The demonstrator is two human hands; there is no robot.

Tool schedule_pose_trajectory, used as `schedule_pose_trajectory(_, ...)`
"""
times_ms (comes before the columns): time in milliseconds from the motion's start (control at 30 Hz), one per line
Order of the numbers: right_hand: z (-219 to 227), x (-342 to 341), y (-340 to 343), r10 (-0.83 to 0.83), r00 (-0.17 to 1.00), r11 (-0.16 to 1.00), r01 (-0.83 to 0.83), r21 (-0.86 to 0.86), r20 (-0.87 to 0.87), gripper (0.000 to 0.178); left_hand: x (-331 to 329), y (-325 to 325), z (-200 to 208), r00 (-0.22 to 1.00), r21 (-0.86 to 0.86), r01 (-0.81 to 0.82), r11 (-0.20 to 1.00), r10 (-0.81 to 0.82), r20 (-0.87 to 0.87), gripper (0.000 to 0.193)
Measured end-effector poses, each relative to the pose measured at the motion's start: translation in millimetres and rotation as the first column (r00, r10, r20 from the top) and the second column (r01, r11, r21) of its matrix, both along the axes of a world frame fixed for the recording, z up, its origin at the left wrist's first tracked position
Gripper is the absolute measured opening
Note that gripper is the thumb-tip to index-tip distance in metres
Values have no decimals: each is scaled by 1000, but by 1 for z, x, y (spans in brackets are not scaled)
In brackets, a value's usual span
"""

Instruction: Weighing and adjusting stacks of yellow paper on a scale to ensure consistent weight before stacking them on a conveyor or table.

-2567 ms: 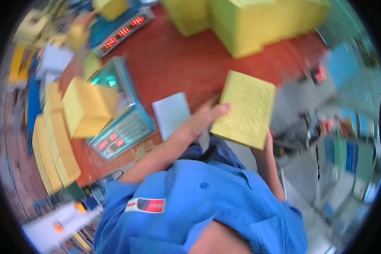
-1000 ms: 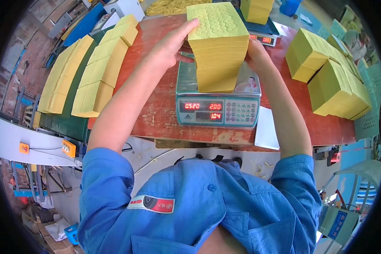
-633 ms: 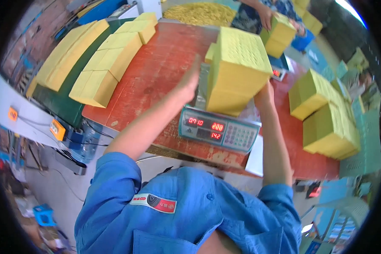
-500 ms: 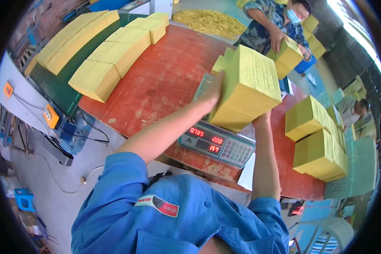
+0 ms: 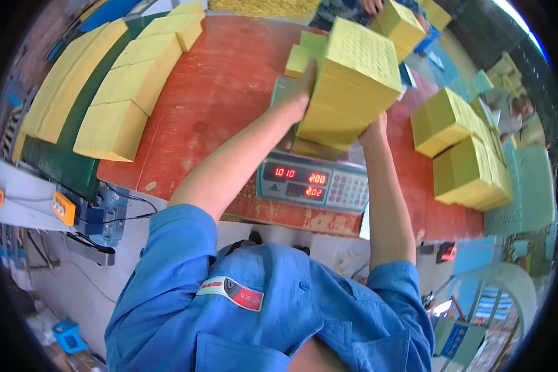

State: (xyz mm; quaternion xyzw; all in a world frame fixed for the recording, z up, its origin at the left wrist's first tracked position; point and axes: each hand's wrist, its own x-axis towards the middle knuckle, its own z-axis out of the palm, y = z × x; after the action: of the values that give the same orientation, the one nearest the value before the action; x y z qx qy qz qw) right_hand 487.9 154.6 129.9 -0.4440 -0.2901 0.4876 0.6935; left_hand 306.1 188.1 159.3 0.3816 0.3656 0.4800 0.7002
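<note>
Head view, sole entry. Held one tall yellow stack (image 5: pixel 353 102), block-shaped and dimpled on its top face, over the weighing pan (image 5: pixel 357 154) of a teal scale (image 5: pixel 347 188) lit with red digits. Clamped the stack between two bare hands, palm facing palm. Laid left hand (image 5: pixel 301 96), slightly blurred, along the left face, fingers pointing away from the body. Set right hand (image 5: pixel 374 129) lower, against the right side near the bottom corner, fingertips mostly hidden.

Judged as governing relation: stack between both palms, above the pan, neither hand clearly nearer. Recorded long axis as rising from the pan, tilted, top leaning rightward in view. Could not tell whether the base touched the pan or hung just above it; noted a darker yellow patch beneath, possibly a lower part or a reflection.

Also listed: small yellow blocks (image 5: pixel 301 60) near the scale's far left corner; red table (image 5: pixel 217 93) beneath; rows of yellow stacks (image 5: pixel 110 131) well apart to the left; further yellow stacks (image 5: pixel 474 173) to the right, on the right hand's side; at the top edge, a co-worker's hand (image 5: pixel 372 5) beside another yellow block (image 5: pixel 395 28).
</note>
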Motion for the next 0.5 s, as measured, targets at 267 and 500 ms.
schedule_pose_trajectory(267, -12, 116, -130, -202, 875, 979, 192, 68, 439, 44, -211, -133, -126, 400, 551, -265, 791, 610, -684, 56)
schedule_pose_trajectory(500, -81, 140, -274, -43, 359, 983, 180, -24, 932, 41, -263, -248, -191, -324, 556, 194, 808, 588, -741, 50)
